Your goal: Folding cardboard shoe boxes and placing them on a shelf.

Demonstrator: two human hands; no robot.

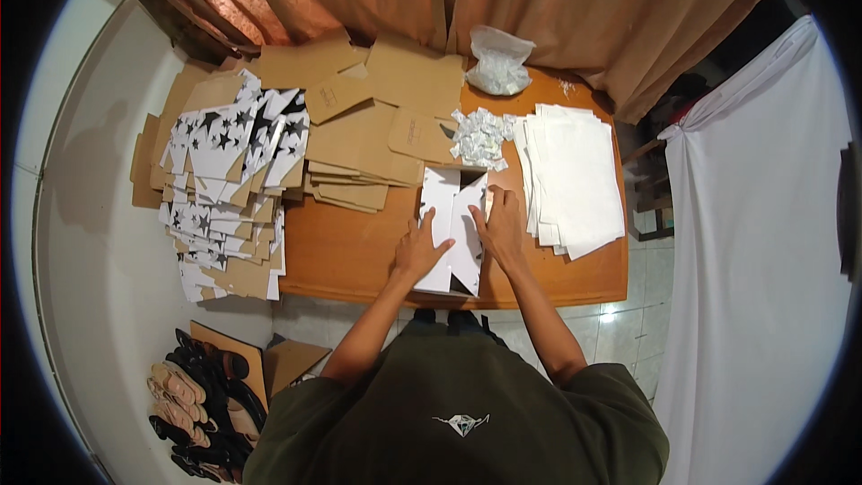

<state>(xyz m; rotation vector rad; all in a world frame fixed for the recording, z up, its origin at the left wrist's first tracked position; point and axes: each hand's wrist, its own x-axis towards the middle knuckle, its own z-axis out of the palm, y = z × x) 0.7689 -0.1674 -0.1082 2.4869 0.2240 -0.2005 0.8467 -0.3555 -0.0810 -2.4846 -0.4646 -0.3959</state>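
A white folded paper piece (453, 216) lies on the wooden table (350, 251) in front of me, its flaps meeting in a point near the middle. My left hand (419, 247) presses flat on its left flap with fingers spread. On the right flap rests my right hand (501, 226), fingers pressing along the upper right edge. Neither hand grips anything.
A stack of white sheets (575, 175) lies to the right. Brown cardboard blanks (377, 126) and star-printed black-and-white blanks (229, 180) pile up at the left. Small crumpled white packets (480, 136) and a plastic bag (499, 61) sit behind. Shoes (202, 404) lie on the floor, a curtain behind.
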